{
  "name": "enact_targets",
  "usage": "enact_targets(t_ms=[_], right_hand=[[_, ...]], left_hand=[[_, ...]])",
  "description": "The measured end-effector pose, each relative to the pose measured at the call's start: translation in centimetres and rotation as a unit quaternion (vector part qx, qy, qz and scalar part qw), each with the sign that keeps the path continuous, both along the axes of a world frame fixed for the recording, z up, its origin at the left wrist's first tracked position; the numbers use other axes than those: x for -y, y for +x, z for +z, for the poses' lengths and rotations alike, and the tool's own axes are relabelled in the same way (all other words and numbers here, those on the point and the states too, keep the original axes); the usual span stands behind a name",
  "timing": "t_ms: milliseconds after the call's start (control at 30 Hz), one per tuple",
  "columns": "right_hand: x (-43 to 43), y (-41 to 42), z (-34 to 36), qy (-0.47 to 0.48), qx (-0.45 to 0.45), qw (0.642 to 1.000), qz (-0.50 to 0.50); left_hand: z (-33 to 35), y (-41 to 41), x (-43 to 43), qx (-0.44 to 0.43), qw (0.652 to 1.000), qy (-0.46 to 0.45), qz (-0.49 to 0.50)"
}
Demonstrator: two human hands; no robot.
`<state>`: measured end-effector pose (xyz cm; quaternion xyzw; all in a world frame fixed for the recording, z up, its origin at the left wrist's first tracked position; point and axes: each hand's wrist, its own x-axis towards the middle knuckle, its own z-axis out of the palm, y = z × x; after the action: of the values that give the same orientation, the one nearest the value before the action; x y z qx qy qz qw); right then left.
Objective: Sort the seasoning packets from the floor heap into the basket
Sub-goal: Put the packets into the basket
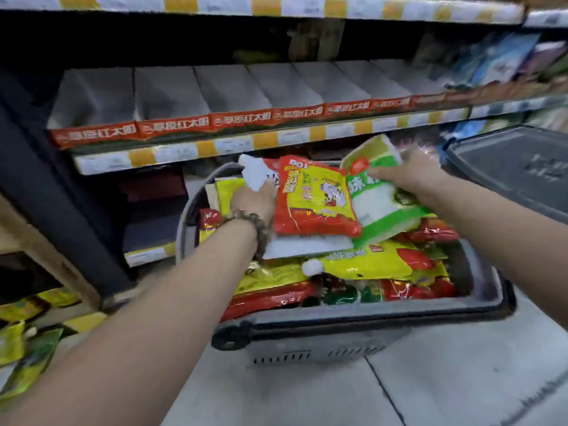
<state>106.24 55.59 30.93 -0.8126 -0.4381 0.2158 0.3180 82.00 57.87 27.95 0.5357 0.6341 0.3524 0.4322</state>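
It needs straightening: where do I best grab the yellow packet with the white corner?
Pinch the white corner from the near left: the yellow packet lies flat, far edge under the white packet and green packet, but that corner sticks out free.

Readable print, placed from the basket (368,318)

Above and behind the basket, the display cartons (175,127) on the shelf repeat the brand 草原红太阳 in pale letters on red-orange fronts (the cartons further right blur out). Over the basket, the red and yellow packet (313,198) shows "100" upside down at its far edge; its large characters are too smeared to read. Just right of it, the green and white packet (381,201) carries a white 味. Blue print on the white packet (255,172), left, is mostly covered. The shelf-edge tags (233,146) above the basket are illegible.
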Motion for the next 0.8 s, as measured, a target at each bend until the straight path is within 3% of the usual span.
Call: enact_targets(t_ms=[67, 200, 267, 367, 467, 567, 667, 733, 800], right_hand=[[-0.5, 0.0, -1.1, -0.048, 0.220, 0.974, 0.033], [0.1, -2.0, 0.7, 0.028, 0.364, 0.928, 0.069], [0.7, -4.5, 1.0, 0.034, 0.345, 0.920, 0.182], [2.0, -7.9, -1.2, -0.113, 0.352, 0.863, 0.343], [2.8, -7.2, -2.9, -0.163, 0.398, 0.828, 0.360], [3.8, -6.0, -2.9, -0.161, 0.411, 0.812, 0.381], [3.8, -5.0, -2.4, -0.169, 0.400, 0.824, 0.363], [3.9, -4.3, -2.5, -0.166, 0.428, 0.817, 0.350], [4.5, -3.6, -3.3, -0.162, 0.441, 0.809, 0.354]], left_hand=[[-1.0, 0.6, -1.1, -0.086, 0.996, 0.005, -0.017], [-1.1, 0.3, -2.3, -0.249, 0.959, 0.115, -0.070], [-0.7, -0.3, -2.6, -0.297, 0.941, 0.141, -0.075], [-1.4, -2.4, -3.0, -0.341, 0.928, 0.129, -0.076], [-1.8, -4.0, -1.6, -0.361, 0.928, 0.089, -0.039], [-1.4, -3.8, 0.3, -0.405, 0.894, 0.181, -0.061], [-1.3, -1.5, 1.6, -0.352, 0.893, 0.207, -0.190], [-2.2, 0.3, 2.8, -0.395, 0.857, 0.156, -0.293], [-3.2, 1.1, 3.7, -0.454, 0.816, 0.142, -0.327]])
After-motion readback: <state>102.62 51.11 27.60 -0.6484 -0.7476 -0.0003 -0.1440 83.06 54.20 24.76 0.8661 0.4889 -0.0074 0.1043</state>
